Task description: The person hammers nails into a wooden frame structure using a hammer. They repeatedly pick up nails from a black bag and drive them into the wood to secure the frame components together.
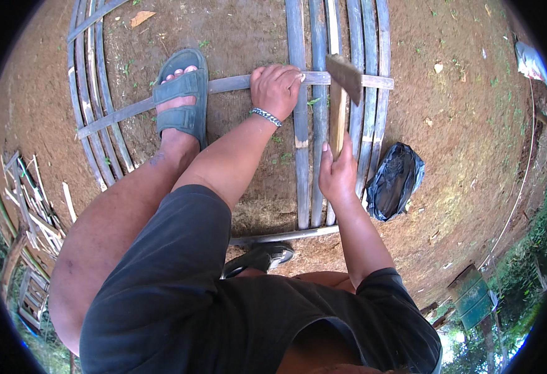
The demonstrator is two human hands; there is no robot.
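My left hand (276,91), with a chain bracelet at its wrist, is closed over a bamboo cross slat (230,83). Its fingertips bend down beside a long bamboo strip; whether they also pinch something small is hidden. In my right hand (339,171) is a hammer (337,118), gripped low on its pale wooden handle. The broad, flat brown head is held above the right part of the cross slat. Several long bamboo strips (301,162) run away from me under that slat, with gaps between them. Another set of strips (93,93) lies beneath its left end.
My sandalled left foot (181,93) presses on the cross slat. A black plastic bag (396,181) lies right of the strips. Another bamboo piece (286,235) crosses their near end. Split sticks (37,206) are heaped at the left, and a green board (471,296) stands at lower right.
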